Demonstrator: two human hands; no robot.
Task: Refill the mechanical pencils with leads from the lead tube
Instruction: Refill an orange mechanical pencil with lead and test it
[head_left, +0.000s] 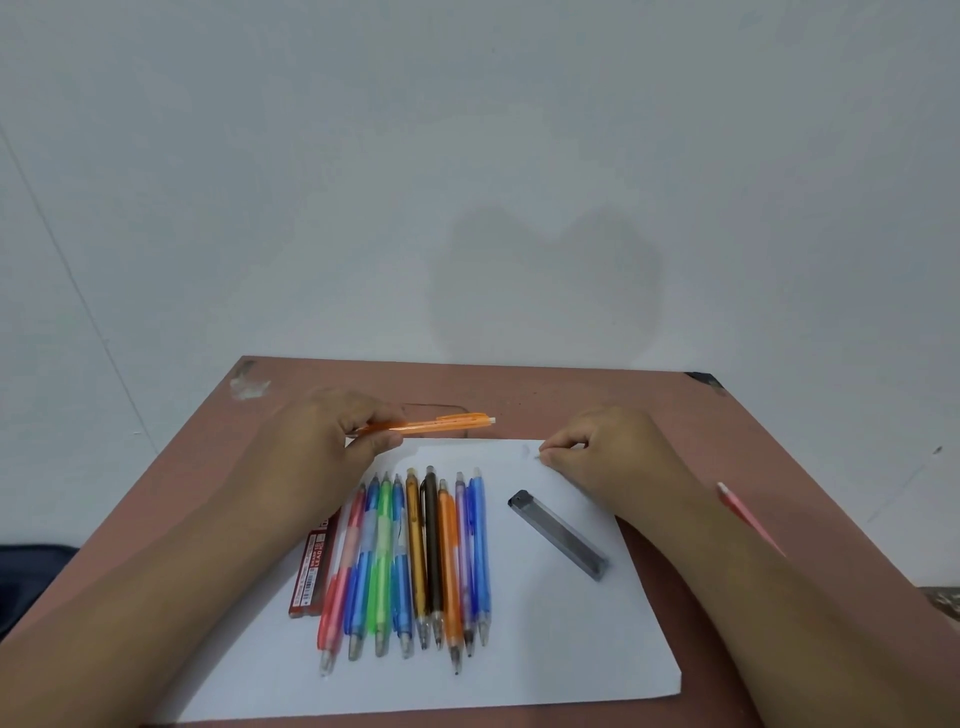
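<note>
Orange mechanical pencil (434, 423) up off the paper, held level just above centre of the frame, its white eraser end pointing right. The left hand (332, 441) grips it by the tip end, fingers curled over the barrel and thumb tucked under.

Over on the right, the right hand (597, 452) sits at the top edge of the white sheet of paper (571, 649), thumb and forefinger pressed together in a pinch; whatever sits between them is too fine to make out from here.

Just below that hand lies the grey lead tube (558, 532), flat on the paper, slanting from upper left down to lower right, apart from both hands.

Centre of the frame, a row of pencils (410, 561) lies side by side on the sheet, tips toward the bottom of the frame: pink, blue, green, blue, amber, dark brown, orange, purple, blue. To their left, two red lead cases (311, 571) rest at the paper's left edge, partly under the left forearm.

Far right, a pink pencil (748, 517) lies alone on the bare reddish-brown tabletop (779, 431), well apart from the rest. A pale wall (467, 156) fills the upper half of the frame.
</note>
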